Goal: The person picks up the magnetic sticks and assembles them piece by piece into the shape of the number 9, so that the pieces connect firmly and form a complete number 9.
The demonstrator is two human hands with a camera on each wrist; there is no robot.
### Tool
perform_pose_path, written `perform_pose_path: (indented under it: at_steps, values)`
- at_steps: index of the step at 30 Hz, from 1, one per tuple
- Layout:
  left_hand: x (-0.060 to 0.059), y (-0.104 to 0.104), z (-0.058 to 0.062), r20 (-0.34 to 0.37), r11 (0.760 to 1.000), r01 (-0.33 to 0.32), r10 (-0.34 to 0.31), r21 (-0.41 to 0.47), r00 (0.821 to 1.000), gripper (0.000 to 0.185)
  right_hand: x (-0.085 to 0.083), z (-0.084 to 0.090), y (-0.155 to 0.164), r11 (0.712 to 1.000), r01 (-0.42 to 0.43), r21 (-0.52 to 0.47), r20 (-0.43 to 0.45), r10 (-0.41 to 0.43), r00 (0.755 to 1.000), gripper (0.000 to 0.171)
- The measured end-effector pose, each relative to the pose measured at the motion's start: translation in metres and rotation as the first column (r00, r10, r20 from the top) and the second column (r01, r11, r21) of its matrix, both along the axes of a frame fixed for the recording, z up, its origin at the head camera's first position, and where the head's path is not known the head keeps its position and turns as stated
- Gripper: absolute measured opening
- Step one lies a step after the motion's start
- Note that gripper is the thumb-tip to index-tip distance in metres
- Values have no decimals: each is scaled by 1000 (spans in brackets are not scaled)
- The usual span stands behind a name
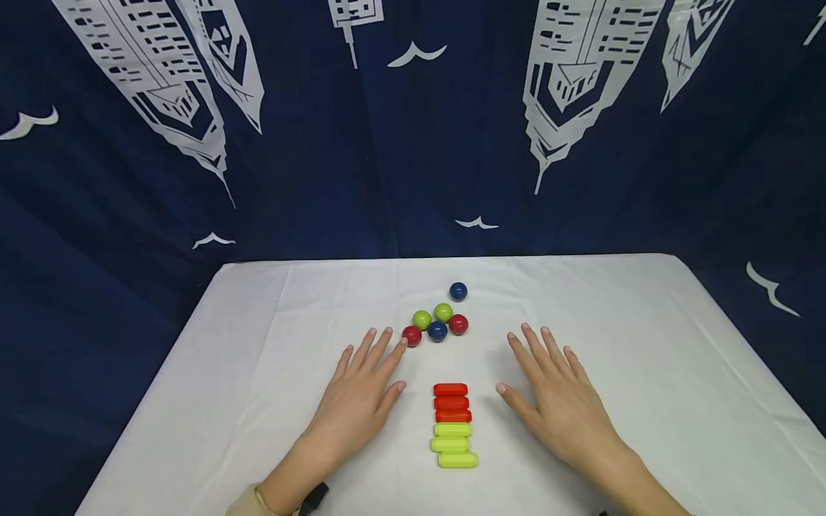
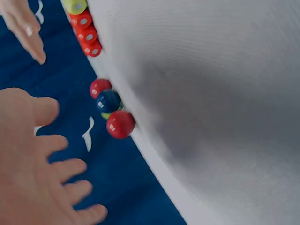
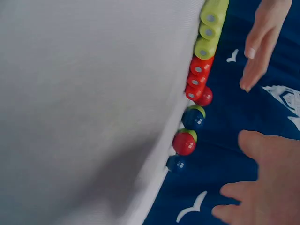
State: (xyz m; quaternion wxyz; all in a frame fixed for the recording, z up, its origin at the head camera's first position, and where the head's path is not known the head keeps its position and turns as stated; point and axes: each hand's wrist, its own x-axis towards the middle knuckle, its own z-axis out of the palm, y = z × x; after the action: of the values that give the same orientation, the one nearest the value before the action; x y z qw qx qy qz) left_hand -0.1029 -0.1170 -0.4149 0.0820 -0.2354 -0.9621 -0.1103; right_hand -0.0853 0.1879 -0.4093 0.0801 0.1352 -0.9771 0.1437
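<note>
We see the left hand (image 1: 361,390) flat on the white cloth table (image 1: 258,344), fingers straight & spread, holding nothing; its fingertips (image 1: 386,335) sit just beside a red ball (image 1: 411,335), contact can't be told. The right hand (image 1: 553,390) lies flat too, fingers straight, empty, apart from everything. Btw the hands is a column of short round-ended bars: 3 red bars (image 1: 452,402) over 3 yellow-green bars (image 1: 454,444), stacked side to side, touching. Beyond the fingers sits a cluster of glossy balls: 2 red, 2 green (image 1: 442,312), 1 blue (image 1: 437,331), plus 1 more blue ball (image 1: 458,291) apart, further back. Cloth is smooth w/ faint creases; wide bare room left & right out to the table edges. Behind hangs a navy curtain (image 1: 129,215) w/ white building & bird prints.
</note>
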Motion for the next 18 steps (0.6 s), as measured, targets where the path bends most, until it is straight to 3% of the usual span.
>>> perform_pose_path:
  at_steps: [4,8,11,13,18]
  values:
    - [-8,3,-1,18,989,103,-106,110,994,55,-5,0,-2,994,-72,-78,-69,67,995,69]
    - [-15,9,-3,87,951,147,-177,273,980,50,-12,0,-6,970,-154,-186,-70,144,987,59]
    - [-19,15,-6,188,913,118,-205,391,961,44,-17,0,-11,946,-193,-259,-2,200,980,52]
    - [-21,19,-9,264,885,84,-225,457,938,39,-20,-1,-14,930,-213,-300,54,240,969,49]
    - [-29,30,-17,399,836,13,-274,548,875,28,-29,-6,-22,862,-261,-434,178,366,913,37]
